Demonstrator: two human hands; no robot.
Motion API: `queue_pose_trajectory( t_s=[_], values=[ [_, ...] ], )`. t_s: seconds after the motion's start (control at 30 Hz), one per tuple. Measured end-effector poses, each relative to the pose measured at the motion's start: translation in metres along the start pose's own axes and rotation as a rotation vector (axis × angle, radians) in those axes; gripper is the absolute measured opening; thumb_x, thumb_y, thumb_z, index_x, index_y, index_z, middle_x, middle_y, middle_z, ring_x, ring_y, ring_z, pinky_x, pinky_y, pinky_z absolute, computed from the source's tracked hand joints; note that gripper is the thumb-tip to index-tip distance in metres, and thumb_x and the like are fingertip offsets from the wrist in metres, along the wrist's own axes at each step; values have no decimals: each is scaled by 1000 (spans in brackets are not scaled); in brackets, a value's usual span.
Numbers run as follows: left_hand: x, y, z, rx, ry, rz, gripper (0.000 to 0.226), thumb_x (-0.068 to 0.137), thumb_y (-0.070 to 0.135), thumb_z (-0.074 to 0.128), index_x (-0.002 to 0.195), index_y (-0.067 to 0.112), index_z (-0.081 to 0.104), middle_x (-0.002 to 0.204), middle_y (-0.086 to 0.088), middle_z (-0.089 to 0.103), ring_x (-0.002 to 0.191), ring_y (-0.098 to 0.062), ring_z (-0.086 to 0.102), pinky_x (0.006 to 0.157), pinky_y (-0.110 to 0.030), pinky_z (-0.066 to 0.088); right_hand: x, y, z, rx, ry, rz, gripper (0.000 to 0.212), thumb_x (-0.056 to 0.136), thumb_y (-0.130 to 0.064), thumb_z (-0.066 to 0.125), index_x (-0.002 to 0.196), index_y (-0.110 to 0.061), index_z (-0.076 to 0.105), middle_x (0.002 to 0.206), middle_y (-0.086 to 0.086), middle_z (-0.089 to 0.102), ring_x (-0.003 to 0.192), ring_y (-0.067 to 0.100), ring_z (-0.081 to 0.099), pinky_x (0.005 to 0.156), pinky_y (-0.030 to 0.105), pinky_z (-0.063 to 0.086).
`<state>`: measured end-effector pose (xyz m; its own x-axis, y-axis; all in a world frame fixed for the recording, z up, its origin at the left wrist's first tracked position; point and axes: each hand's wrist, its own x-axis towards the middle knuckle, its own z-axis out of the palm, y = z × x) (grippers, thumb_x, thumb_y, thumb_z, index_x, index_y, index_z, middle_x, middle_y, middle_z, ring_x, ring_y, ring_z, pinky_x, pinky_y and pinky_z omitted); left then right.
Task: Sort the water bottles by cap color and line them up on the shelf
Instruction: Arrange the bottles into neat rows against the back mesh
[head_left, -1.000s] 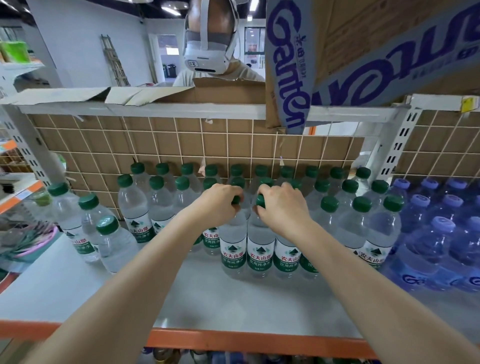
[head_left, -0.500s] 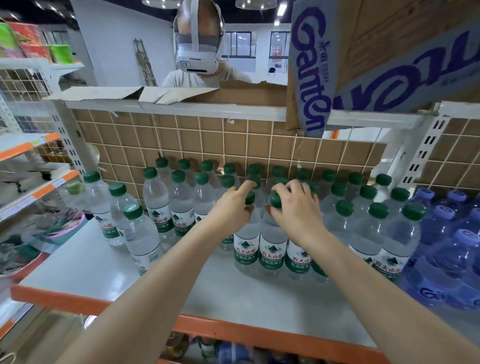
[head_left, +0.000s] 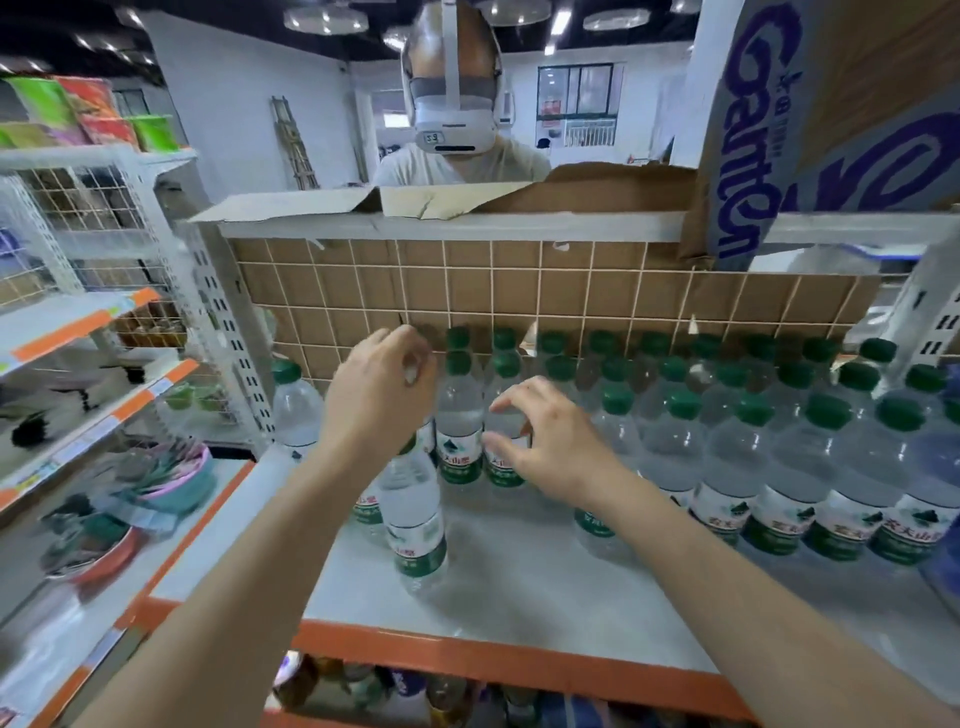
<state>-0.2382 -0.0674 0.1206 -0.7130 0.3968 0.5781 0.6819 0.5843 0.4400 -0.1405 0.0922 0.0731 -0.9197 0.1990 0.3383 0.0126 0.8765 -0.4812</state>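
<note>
Head view: left hand and right hand, fingers loosely spread and holding nothing, hover over green-capped bottles.

Two hands above the green-capped bottles on the shelf

The left hand hangs with fingers loosely curled over a lone green-capped bottle that stands apart, forward of the rows on the shelf. The right hand, fingers spread and bent, holds nothing, just beside two labelled bottles at the left end of the rows of green-capped bottles. Behind those rows runs a brown tiled back panel; above it sits a Ganten carton, and beyond stands a person in a white headset.
</note>
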Motion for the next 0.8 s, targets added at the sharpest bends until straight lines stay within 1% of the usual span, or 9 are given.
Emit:
queue_pose_trajectory(
  t_s=[0.07, 0.17, 0.27, 0.33, 0.4, 0.47, 0.57, 0.67, 0.8],
  values=[
    [6, -26, -6, 119, -40, -85, 19, 91, 30, 53, 104, 20, 62, 97, -2, 57, 98, -26, 52, 81, -37, 46, 4, -15, 15, 29, -79, 2, 45, 84, -55, 62, 119, -27, 56, 123, -7, 49, 93, 12, 53, 88, 37, 48],
    [13, -61, -9, 337, -222, -218, 33, 91, 42, 52, 118, 23, 55, 111, -10, 52, 109, -30, 48, 89, -41, 46, 12, -37, 32, 44, -106, -37, 55, 79, -61, 64, 121, -27, 54, 117, -6, 50, 105, 11, 50, 93, 36, 45],
    [13, -87, -3, 327, -387, -269, 37, 90, 40, 52, 121, 20, 47, 108, -13, 51, 101, -33, 52, 86, -41, 48, 22, -56, 45, 4, -55, -74, 54, 79, -59, 65, 119, -24, 55, 104, -8, 47, 106, 11, 45, 90, 32, 42],
    [10, -98, 2, 258, -445, -270, 30, 92, 40, 53, 111, 19, 41, 102, -11, 56, 91, -31, 55, 76, -37, 48, 26, -65, 54, -65, -42, -79, 49, 81, -57, 65, 113, -23, 54, 101, -5, 53, 102, 15, 49, 85, 34, 42],
    [9, -103, 6, 203, -461, -254, 29, 92, 44, 53, 102, 21, 37, 93, -6, 56, 83, -29, 56, 67, -34, 46, 27, -73, 58, -152, -51, -54, 42, 86, -53, 62, 110, -20, 50, 99, 1, 62, 94, 22, 56, 76, 34, 42],
    [12, -105, 7, 199, -441, -215, 31, 91, 46, 53, 97, 19, 40, 91, -6, 60, 82, -29, 58, 66, -35, 48, 28, -75, 58, -205, -43, -34, 38, 89, -50, 59, 107, -19, 48, 93, 4, 65, 87, 26, 60, 70, 33, 41],
    [16, -100, 11, 187, -431, -119, 32, 91, 44, 56, 93, 16, 40, 99, -10, 65, 82, -30, 57, 68, -37, 49, 29, -70, 44, -213, -50, 20, 33, 89, -50, 57, 98, -19, 47, 83, 3, 63, 80, 26, 58, 68, 33, 42],
    [14, -88, 19, 162, -428, -34, 30, 91, 40, 56, 99, 15, 41, 105, -12, 65, 90, -33, 59, 69, -36, 47, 28, -57, 27, -229, -51, 92, 31, 87, -52, 57, 93, -24, 46, 78, -2, 59, 76, 23, 55, 68, 32, 41],
    [14, -71, 36, 78, -424, -18, 31, 90, 41, 58, 93, 15, 41, 101, -12, 64, 90, -34, 59, 73, -40, 50, 28, -39, 11, -307, -13, 120, 31, 87, -54, 56, 96, -25, 49, 81, -3, 60, 77, 20, 55, 68, 32, 41]
  ],
)
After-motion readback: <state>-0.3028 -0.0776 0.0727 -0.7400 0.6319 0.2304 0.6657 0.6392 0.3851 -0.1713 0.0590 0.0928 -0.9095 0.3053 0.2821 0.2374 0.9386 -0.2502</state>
